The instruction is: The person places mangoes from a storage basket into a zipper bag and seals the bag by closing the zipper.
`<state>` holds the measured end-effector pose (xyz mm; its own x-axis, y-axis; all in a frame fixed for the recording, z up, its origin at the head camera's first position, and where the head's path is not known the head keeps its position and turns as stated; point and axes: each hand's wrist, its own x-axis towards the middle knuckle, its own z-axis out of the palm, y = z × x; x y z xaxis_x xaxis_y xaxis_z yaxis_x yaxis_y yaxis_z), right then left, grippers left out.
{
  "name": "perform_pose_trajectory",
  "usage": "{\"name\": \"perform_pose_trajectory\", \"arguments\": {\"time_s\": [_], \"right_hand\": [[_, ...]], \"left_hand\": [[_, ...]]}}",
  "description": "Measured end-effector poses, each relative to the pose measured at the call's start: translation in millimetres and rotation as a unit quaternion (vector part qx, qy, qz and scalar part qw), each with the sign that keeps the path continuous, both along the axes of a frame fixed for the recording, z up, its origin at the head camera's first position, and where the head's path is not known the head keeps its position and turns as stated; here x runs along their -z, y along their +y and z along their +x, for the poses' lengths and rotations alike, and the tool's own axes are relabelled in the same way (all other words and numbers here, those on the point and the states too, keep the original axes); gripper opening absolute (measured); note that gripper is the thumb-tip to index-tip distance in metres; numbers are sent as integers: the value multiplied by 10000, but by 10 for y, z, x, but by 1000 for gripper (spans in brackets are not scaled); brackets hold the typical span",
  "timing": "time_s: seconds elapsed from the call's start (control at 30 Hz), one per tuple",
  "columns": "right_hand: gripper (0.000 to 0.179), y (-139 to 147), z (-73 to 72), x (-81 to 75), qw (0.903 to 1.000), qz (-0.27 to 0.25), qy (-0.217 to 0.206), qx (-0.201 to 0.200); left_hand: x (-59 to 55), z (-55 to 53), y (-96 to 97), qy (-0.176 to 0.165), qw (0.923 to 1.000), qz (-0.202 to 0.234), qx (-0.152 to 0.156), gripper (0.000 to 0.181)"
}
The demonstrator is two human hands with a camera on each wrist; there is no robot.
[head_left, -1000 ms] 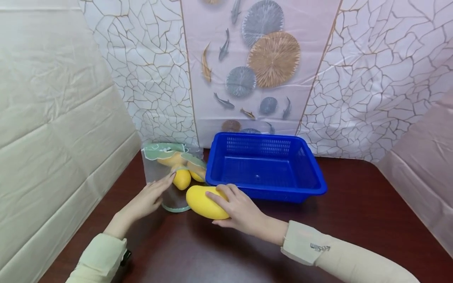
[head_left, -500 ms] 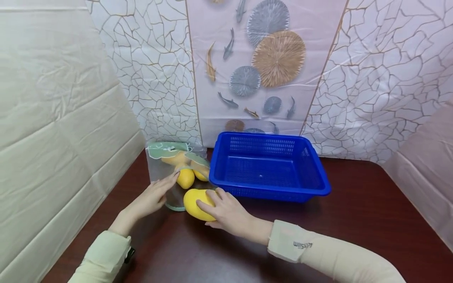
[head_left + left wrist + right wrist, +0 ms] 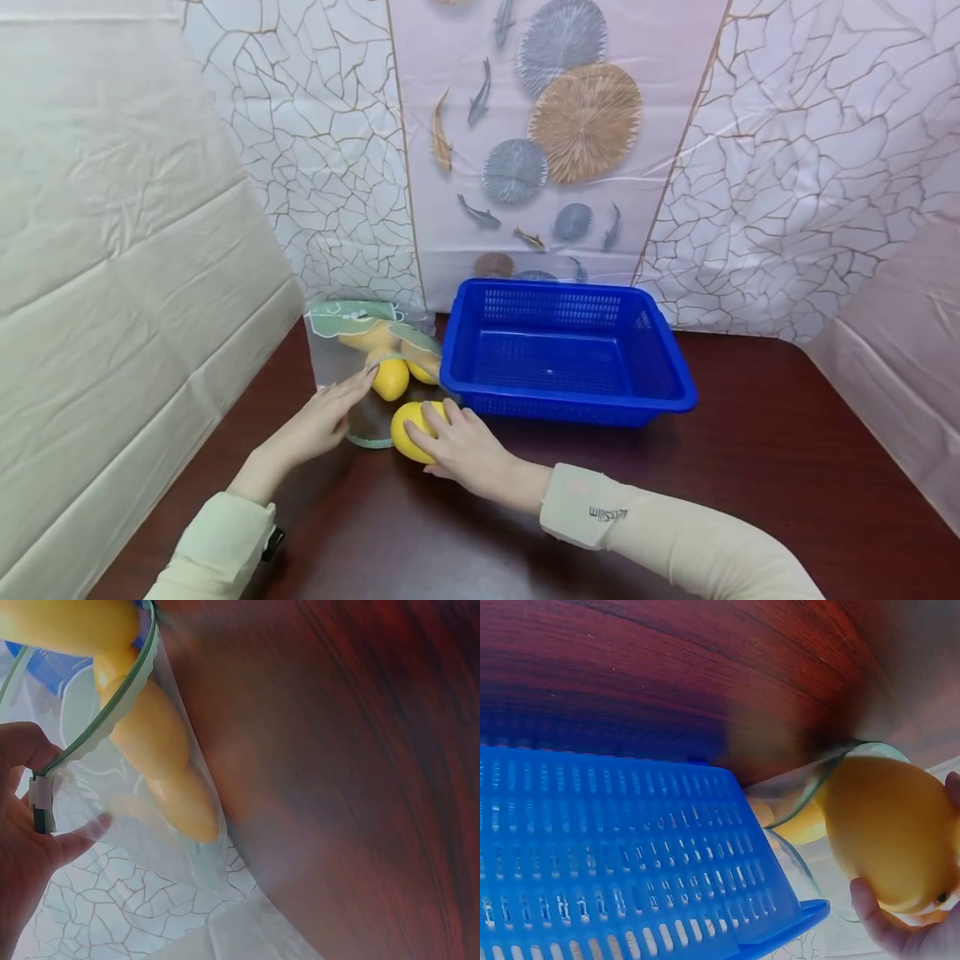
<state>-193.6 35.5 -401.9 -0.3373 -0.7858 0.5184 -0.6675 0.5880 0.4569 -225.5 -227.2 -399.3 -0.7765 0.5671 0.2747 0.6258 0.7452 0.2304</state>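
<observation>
My right hand [image 3: 468,454] grips a yellow mango [image 3: 408,437] from above, right at the mouth of a clear zip bag [image 3: 330,358] with green print. In the right wrist view, the stem end of this mango [image 3: 892,832] faces my palm, and its far end overlaps the bag's green-edged opening. My left hand [image 3: 315,425] holds the near left edge of the bag. Its thumb and finger [image 3: 30,746] pinch the rim beside the zip slider [image 3: 41,802] in the left wrist view. Several mangoes [image 3: 154,731] lie inside, partly seen through the film.
A blue perforated plastic basket [image 3: 570,408] stands just right of the bag, its rim close to the right hand. Patterned cloth [image 3: 345,167] hangs behind, and pale cloth [image 3: 135,292] rises along the left. Everything sits on a dark red-brown table [image 3: 675,517].
My right hand has carried the mango leftward and slightly toward the bag's mouth. The left hand keeps its place at the bag's edge. The head view shifted slightly.
</observation>
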Motion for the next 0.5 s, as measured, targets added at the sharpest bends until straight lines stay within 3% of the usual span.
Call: {"name": "perform_pose_trajectory", "arguments": {"time_s": [0.17, 0.3, 0.5], "right_hand": [[63, -75, -9, 2, 9979, 331, 454, 325], [60, -168, 2, 3, 9965, 488, 509, 454], [35, -215, 5, 45, 9939, 639, 678, 588]], "left_hand": [[-18, -21, 16, 167, 9998, 15, 107, 74], [-6, -17, 13, 185, 9997, 60, 166, 73], [27, -12, 10, 275, 9994, 96, 160, 74]]}}
